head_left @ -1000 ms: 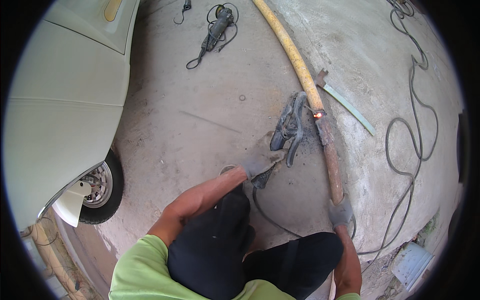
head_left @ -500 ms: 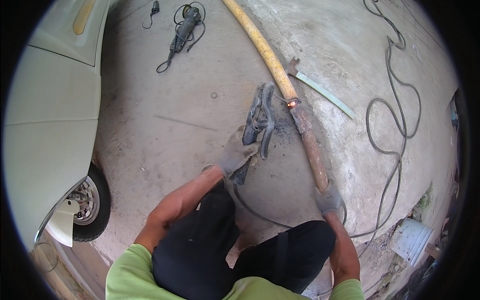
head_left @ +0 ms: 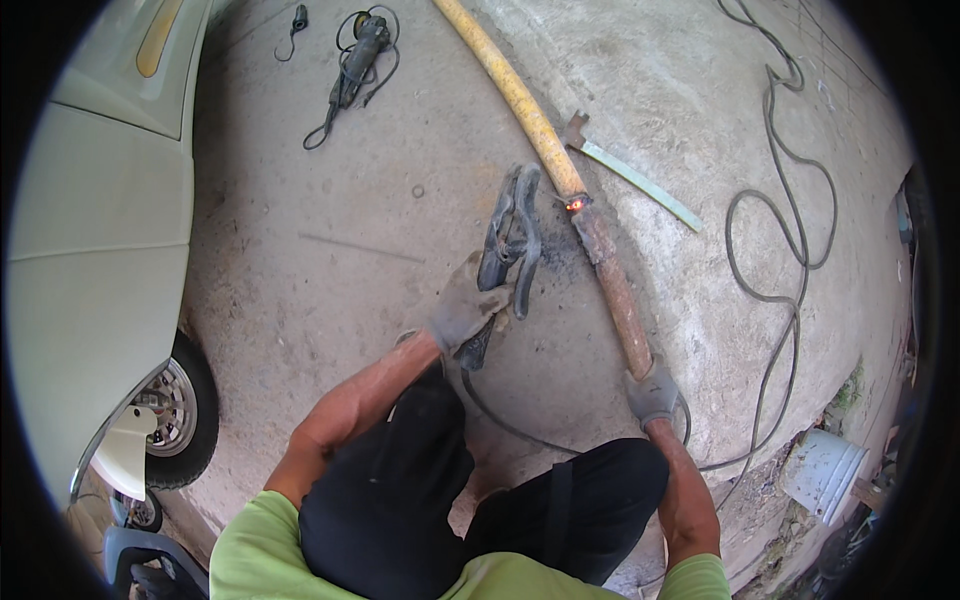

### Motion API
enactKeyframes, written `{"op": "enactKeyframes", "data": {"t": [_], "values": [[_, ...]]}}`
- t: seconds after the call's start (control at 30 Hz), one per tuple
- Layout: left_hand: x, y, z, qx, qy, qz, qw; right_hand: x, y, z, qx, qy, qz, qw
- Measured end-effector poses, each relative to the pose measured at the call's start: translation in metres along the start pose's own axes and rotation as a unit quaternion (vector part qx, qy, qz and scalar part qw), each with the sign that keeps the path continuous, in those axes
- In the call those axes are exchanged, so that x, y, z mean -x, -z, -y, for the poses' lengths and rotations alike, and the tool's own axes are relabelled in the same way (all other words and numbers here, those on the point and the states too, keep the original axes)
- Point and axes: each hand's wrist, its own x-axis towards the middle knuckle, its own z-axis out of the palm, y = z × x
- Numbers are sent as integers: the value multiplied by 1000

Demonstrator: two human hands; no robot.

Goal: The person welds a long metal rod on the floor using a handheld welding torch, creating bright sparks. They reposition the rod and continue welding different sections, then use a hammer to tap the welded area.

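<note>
In a grey glove, my left hand (head_left: pixel 467 303) is closed around the handle of a black welding electrode holder (head_left: pixel 511 240). A dark cable runs from its lower end past my knees. The holder's jaws are beside a long pipe, where a joint (head_left: pixel 577 204) glows orange; a thin rod seems to reach toward it from the jaws. Beyond the joint the pipe is yellow (head_left: pixel 520 100), on the near side rusty brown (head_left: pixel 619 305). My gloved right hand (head_left: pixel 652 392) wraps the near end of the rusty part.
A hammer with a pale green handle (head_left: pixel 640 184) lies right of the pipe. An angle grinder (head_left: pixel 359 62) with its cord lies at the far left. A pale car (head_left: pixel 100 200) stands along the left. Looped cable (head_left: pixel 790 300) and a white bucket (head_left: pixel 824 477) are on the right.
The whole view has shifted slightly, with ground items a little further left. Both hands keep their grips, and the joint still glows.
</note>
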Motion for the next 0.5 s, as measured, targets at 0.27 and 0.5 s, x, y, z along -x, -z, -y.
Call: {"op": "enactKeyframes", "data": {"t": [0.27,0.5], "values": [[-5,1,10,-26,-37,5,999,-1,-5,-4,-4,8,-16,1000],[-4,0,6,3,-32,16,999,-1,2,5,-2,6,-9,1000]]}}
